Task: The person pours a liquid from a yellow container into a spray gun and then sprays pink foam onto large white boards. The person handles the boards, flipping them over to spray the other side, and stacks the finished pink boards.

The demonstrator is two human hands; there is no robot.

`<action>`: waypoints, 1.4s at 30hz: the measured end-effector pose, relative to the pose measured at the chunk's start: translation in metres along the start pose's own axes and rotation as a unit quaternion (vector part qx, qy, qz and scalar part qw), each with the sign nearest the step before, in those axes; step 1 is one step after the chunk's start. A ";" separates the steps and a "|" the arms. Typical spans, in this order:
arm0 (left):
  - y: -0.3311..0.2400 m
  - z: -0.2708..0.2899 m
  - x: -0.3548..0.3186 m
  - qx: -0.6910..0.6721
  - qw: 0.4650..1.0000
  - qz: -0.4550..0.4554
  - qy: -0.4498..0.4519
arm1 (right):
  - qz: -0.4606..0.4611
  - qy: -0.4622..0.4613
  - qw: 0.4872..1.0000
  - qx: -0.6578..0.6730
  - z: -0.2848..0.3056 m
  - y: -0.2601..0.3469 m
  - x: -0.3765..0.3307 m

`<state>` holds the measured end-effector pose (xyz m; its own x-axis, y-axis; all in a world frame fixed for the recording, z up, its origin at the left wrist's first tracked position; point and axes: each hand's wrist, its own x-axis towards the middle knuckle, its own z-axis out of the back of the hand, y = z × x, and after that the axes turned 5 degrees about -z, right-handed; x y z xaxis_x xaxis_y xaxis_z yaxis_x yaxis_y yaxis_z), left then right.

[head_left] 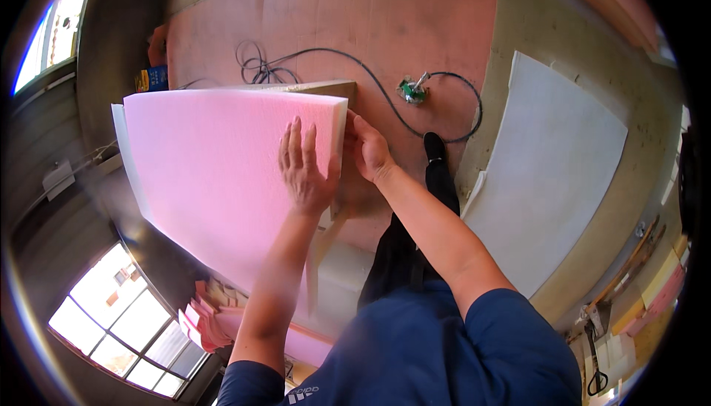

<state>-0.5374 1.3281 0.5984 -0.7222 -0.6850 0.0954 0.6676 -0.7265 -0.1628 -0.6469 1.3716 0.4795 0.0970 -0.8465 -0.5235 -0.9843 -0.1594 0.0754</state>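
Note:
A large pink foam sheet (207, 154) with a pale edge lies over a wooden-looking frame or block (337, 88) in front of me. My left hand (304, 172) rests flat on the sheet near its right edge, palm down, fingers stretched out. At that same edge, my right hand (368, 150) is curled with its fingers against the side of the foam; some fingertips are hidden behind the border. A thin white layer (132, 161) shows along the sheet's left side.
A green-and-silver tool (413, 90), perhaps a spray gun, lies on the reddish floor board (429, 6), joined to a dark hose (378, 84). A big white sheet (548, 161) lies to the right. Pink foam offcuts (204, 321) are at lower left, beside a window (126, 321).

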 end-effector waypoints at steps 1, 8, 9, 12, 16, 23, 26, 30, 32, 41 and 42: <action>-0.001 -0.009 0.009 -0.004 1.000 0.001 -0.009 | 0.010 0.004 1.000 0.003 -0.004 0.004 0.001; 0.001 -0.037 0.031 0.001 0.999 -0.002 0.038 | 0.011 0.054 0.998 0.037 0.001 0.007 0.015; 0.002 -0.039 0.029 0.013 0.999 -0.003 0.041 | 0.008 0.056 0.998 0.041 0.003 0.007 0.016; 0.003 -0.043 0.025 0.010 0.999 -0.005 0.040 | 0.004 0.048 0.998 0.048 0.004 0.009 0.015; 0.005 -0.041 0.021 0.002 0.998 0.005 0.058 | -0.004 0.036 0.999 0.040 0.002 0.007 0.013; -0.002 -0.042 0.031 0.036 0.995 0.027 0.090 | 0.040 0.079 0.995 0.037 -0.014 0.007 0.012; -0.002 -0.036 0.028 -0.023 0.997 0.045 0.056 | 0.009 0.081 0.996 0.047 -0.006 0.019 0.008; 0.012 -0.034 -0.003 0.044 0.979 0.200 0.015 | -0.063 0.052 0.996 0.039 -0.006 0.008 0.000; 0.013 -0.039 -0.013 0.048 0.971 0.233 0.013 | -0.077 0.042 0.995 0.046 -0.020 -0.001 -0.008; 0.015 -0.024 -0.028 0.036 0.942 0.333 0.013 | -0.082 -0.002 0.996 -0.040 0.000 0.019 0.003; 0.018 -0.026 -0.042 0.043 0.929 0.367 0.001 | -0.053 -0.041 0.995 -0.068 0.010 0.027 0.006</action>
<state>-0.4995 1.3455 0.5661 -0.0667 -0.9977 -0.0122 0.9925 -0.0651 -0.1032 -0.6749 1.3672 0.4694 0.1817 -0.7776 -0.6019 -0.9397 -0.3177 0.1268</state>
